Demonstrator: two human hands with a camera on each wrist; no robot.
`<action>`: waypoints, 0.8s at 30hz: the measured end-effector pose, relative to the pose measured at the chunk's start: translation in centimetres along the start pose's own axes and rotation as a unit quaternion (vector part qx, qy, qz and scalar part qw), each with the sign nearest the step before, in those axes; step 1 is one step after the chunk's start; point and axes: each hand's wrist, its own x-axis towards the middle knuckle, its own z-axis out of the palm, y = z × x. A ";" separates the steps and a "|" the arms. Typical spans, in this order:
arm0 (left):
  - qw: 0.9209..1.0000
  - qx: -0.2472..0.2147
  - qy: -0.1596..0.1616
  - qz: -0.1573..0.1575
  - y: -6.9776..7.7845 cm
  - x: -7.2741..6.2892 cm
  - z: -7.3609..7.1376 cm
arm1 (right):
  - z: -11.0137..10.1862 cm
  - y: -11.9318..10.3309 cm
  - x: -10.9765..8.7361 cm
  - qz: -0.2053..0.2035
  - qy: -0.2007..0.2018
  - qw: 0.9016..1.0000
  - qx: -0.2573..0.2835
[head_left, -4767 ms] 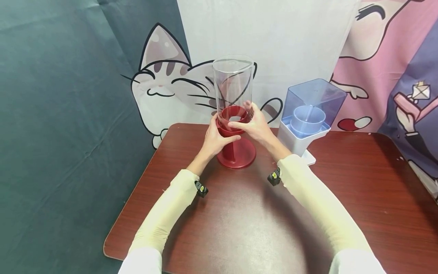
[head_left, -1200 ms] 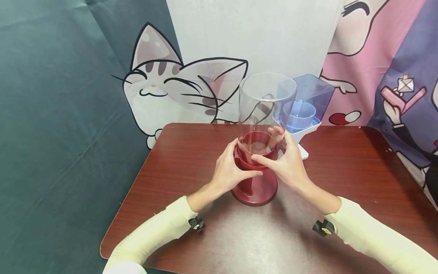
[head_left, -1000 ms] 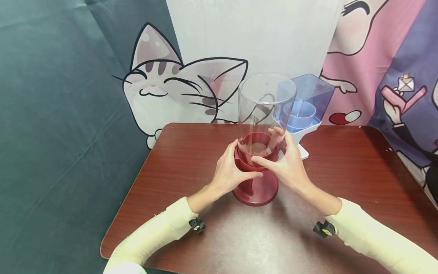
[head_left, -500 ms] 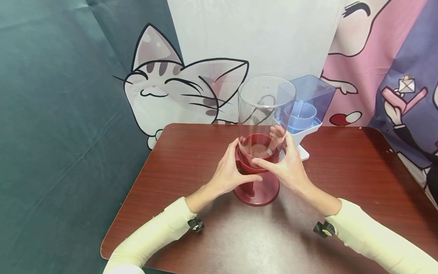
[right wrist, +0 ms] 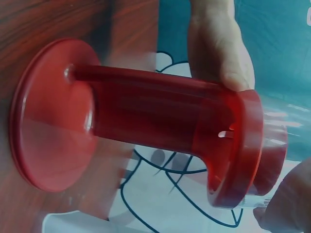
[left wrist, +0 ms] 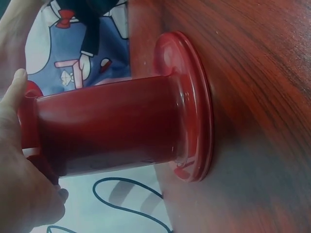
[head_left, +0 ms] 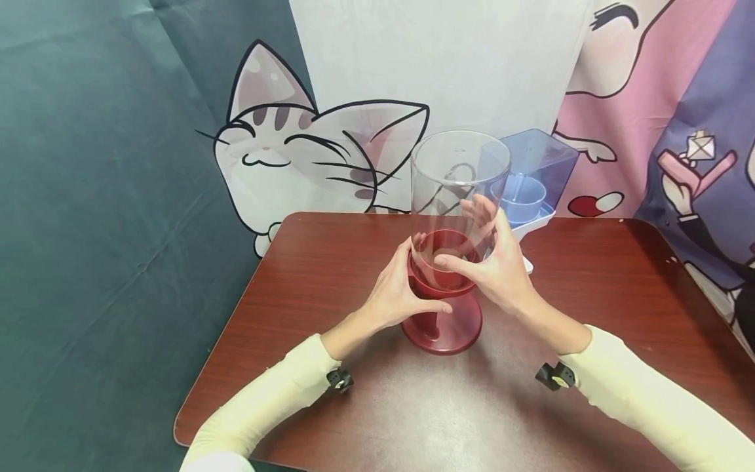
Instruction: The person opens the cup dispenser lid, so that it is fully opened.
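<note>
A red stand (head_left: 451,324) with a round foot and a ring-shaped collar rests upright on the table. A clear plastic cylinder (head_left: 433,174), open at the top, stands in that collar. My left hand (head_left: 389,295) grips the collar from the left, thumb at the front; the left wrist view shows the curved red column (left wrist: 112,128) below it. Higher up, my right hand (head_left: 504,272) holds the lower part of the cylinder, thumb in front and fingers behind the clear wall. In the right wrist view the collar (right wrist: 245,150) has the cylinder's lower end inside it.
Behind to the right stands a white dispenser with a see-through blue hopper (head_left: 537,157), partly hidden by the cylinder and right hand. The brown wooden table (head_left: 330,262) reaches back to a printed cloth backdrop (head_left: 271,151).
Since the earliest frame, the stand and cylinder have come nearer and to the right, both hands with them. In the last half second my right hand has slid slightly up the cylinder.
</note>
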 end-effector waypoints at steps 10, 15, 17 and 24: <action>1.000 0.012 0.003 0.007 -0.3 0.1 0.0 | -0.1 -0.9 0.8 -0.011 0.002 1.000 0.019; 1.000 0.006 0.001 -0.001 -0.2 0.0 0.0 | -0.2 -1.4 1.3 -0.022 0.015 0.999 0.028; 1.000 0.004 -0.001 -0.005 -0.1 0.0 0.0 | -0.2 -1.5 1.5 -0.024 0.017 0.999 0.027; 1.000 0.001 -0.005 -0.004 -0.2 -0.1 -0.1 | -0.3 -2.2 1.8 -0.027 0.018 0.998 0.053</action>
